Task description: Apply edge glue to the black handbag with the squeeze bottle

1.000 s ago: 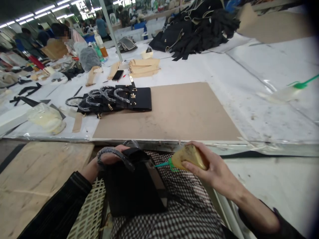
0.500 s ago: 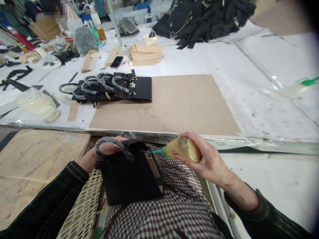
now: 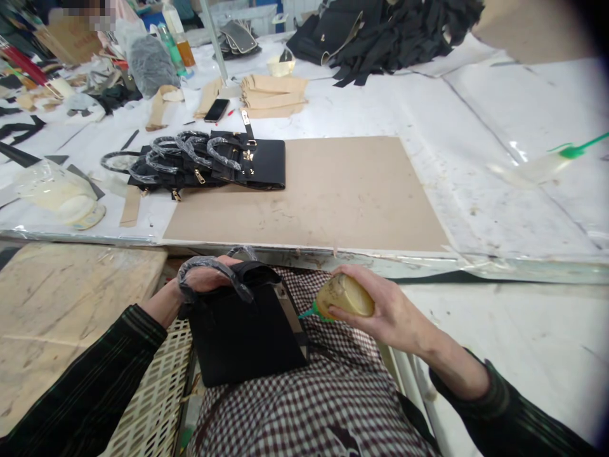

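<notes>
A black handbag (image 3: 247, 333) rests on my lap, over a checked apron (image 3: 304, 406). My left hand (image 3: 208, 277) is closed on its top edge, beneath a plastic-wrapped handle; part of the fingers is hidden by the bag. In my right hand (image 3: 380, 311) is a yellowish squeeze bottle (image 3: 349, 297), its green nozzle pointing left and down at the bag's side edge. A brown strip (image 3: 290, 315) shows along that edge, close to the nozzle tip. Whether the tip touches it I cannot tell.
Several black handbags (image 3: 190, 162) lie overlapped on the table, partly on a brown board (image 3: 352, 203). A clear bottle with a green nozzle (image 3: 542, 166) lies at right. Black pieces (image 3: 404, 41), tan strips (image 3: 273, 95) and a phone (image 3: 217, 110) are farther back. A wooden board (image 3: 71, 317) is at left.
The bottle has moved down along the bag's side edge, and its nozzle now tilts more downward. My left hand still holds the handbag. The whole view has shifted slightly.
</notes>
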Demonstrator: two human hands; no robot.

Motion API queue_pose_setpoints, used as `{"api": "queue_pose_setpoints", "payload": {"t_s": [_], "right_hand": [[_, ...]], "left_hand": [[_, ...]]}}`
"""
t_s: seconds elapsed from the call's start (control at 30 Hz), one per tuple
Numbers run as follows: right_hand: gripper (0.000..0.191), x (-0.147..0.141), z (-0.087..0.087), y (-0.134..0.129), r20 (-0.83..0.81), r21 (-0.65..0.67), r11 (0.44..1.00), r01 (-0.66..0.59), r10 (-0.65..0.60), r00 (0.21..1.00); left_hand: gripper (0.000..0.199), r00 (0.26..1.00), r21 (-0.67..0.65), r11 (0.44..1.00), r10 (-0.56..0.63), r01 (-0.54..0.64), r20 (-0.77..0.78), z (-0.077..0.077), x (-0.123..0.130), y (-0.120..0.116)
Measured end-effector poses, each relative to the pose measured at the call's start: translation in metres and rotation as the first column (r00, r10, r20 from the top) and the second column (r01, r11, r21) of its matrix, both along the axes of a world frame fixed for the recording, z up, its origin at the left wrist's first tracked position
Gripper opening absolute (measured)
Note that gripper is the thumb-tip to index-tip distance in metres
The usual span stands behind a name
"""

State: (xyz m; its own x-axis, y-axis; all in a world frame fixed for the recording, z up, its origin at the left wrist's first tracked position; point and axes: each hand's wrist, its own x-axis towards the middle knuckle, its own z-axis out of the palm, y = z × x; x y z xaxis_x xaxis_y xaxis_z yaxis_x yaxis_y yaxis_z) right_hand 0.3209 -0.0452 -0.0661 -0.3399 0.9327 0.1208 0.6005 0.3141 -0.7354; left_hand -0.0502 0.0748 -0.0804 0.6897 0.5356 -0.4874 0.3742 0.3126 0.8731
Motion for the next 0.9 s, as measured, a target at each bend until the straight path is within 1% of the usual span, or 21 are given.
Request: {"api": "queue_pose_setpoints", "payload": {"t_s": [0.13, 0.23, 0.3, 0.43, 0.57, 0.67, 0.9], "right_hand": [[0.052, -0.001, 0.007, 0.002, -0.070, 0.064, 0.983, 0.172, -0.167, 0.983], [0.055, -0.005, 0.009, 0.005, -0.106, 0.121, 0.972, 0.202, -0.190, 0.976], [0.055, -0.008, 0.009, 0.007, -0.104, 0.143, 0.972, 0.186, -0.172, 0.980], [0.054, -0.011, 0.009, 0.008, -0.073, 0.132, 0.980, 0.150, -0.141, 0.987], [0.052, -0.011, 0.009, 0.005, -0.025, 0.142, 0.984, 0.105, -0.102, 0.994], [0.050, -0.010, 0.007, 0.001, -0.005, 0.149, 0.987, 0.057, -0.057, 0.998], [0.048, -0.008, -0.001, -0.011, 0.012, 0.057, 0.998, 0.008, -0.008, 1.000]], "left_hand": [[0.033, 1.000, 0.016, 1.000, 0.005, -0.005, -0.001, 0.006, 0.006, -0.003], [0.031, 1.000, 0.014, 1.000, 0.011, -0.010, -0.006, 0.009, 0.009, -0.003], [0.032, 1.000, 0.015, 1.000, 0.006, -0.006, -0.003, 0.010, 0.010, -0.003], [0.035, 1.000, 0.010, 1.000, 0.012, -0.012, 0.002, 0.011, 0.009, -0.005], [0.027, 1.000, -0.015, 1.000, 0.017, -0.018, -0.013, 0.007, 0.006, -0.007], [0.026, 1.000, -0.008, 1.000, 0.021, -0.022, -0.018, 0.002, 0.004, -0.007], [0.022, 1.000, 0.008, 1.000, 0.020, -0.020, -0.009, -0.002, 0.003, -0.006]]}}
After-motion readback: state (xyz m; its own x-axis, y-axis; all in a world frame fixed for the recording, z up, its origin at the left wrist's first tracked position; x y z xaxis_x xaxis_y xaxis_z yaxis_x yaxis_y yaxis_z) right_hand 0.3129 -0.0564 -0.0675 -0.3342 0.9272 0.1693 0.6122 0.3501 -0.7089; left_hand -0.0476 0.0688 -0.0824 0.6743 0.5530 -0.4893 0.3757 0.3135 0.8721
